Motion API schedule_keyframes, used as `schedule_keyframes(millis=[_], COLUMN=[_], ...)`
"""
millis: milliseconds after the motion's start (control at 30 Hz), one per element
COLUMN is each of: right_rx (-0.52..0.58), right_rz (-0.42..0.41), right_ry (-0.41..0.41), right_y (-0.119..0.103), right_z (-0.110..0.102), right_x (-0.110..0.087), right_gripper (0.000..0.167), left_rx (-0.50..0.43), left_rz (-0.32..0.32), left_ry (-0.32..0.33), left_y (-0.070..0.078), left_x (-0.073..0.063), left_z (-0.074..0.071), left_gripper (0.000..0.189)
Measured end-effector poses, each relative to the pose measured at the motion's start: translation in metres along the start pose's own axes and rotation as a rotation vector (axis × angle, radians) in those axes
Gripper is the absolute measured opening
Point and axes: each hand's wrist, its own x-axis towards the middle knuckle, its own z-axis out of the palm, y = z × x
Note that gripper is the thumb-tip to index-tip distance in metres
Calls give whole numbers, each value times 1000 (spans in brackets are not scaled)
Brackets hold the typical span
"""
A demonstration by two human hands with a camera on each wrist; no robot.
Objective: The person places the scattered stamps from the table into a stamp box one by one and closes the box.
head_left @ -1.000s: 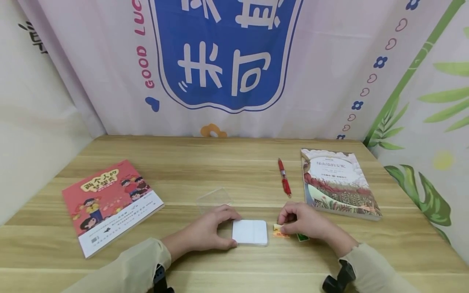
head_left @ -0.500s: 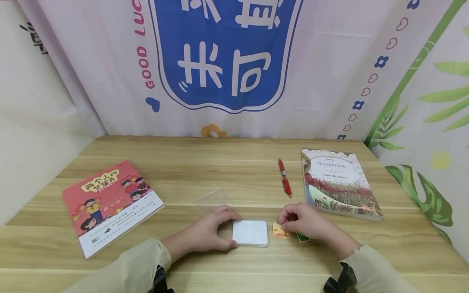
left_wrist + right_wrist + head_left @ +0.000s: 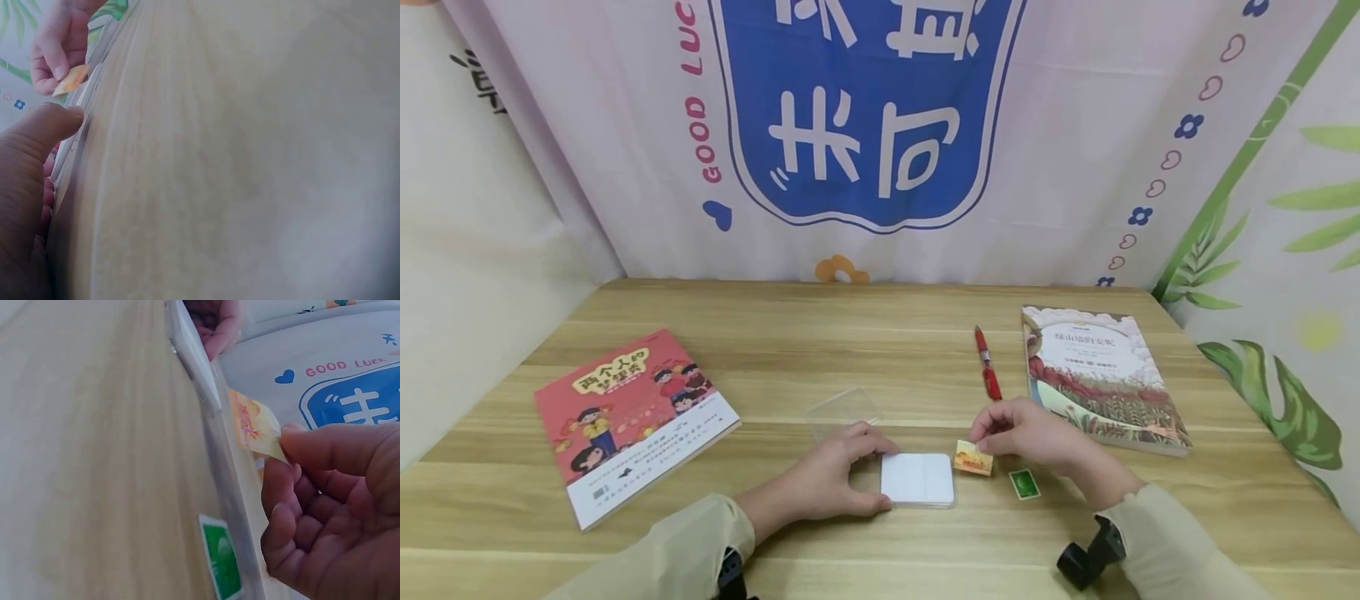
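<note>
My left hand (image 3: 831, 477) holds a flat white square case (image 3: 917, 479) with clear edges on the table, thumb and fingers at its left corners. Just right of the case, my right hand (image 3: 1026, 429) pinches a small orange-and-yellow stamp-like paper (image 3: 973, 458) between thumb and index finger. In the right wrist view this paper (image 3: 255, 424) bends slightly and is raised above the wood. A green stamp-like piece (image 3: 1024, 484) with a white border lies flat below the right hand. The left wrist view shows the left thumb (image 3: 53, 125) at the case's edge.
A clear plastic lid (image 3: 842, 411) lies behind the left hand. Farther back on the right are a red pen (image 3: 987, 362) and an illustrated book (image 3: 1101, 375). At the left lies a red-and-white book (image 3: 636, 425). A printed curtain (image 3: 1060, 167) hangs behind the table.
My right hand has lifted the orange-and-yellow paper off the table, moving slightly away from me. The green piece, partly covered before, now shows fully. The left hand keeps its hold on the case.
</note>
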Motion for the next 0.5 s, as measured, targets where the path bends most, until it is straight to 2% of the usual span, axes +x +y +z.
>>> schedule_keyframes(millis=[133, 500], right_rx=[43, -17], right_rz=[-18, -85], right_ry=[-22, -23], right_y=[-4, -11], right_z=[4, 32], right_x=[4, 26], right_gripper=[16, 10], left_rx=[-4, -7], left_rz=[-15, -18], left_ry=[-7, 4], left_y=[1, 0], left_x=[0, -1], left_z=[0, 1], left_gripper=[49, 51])
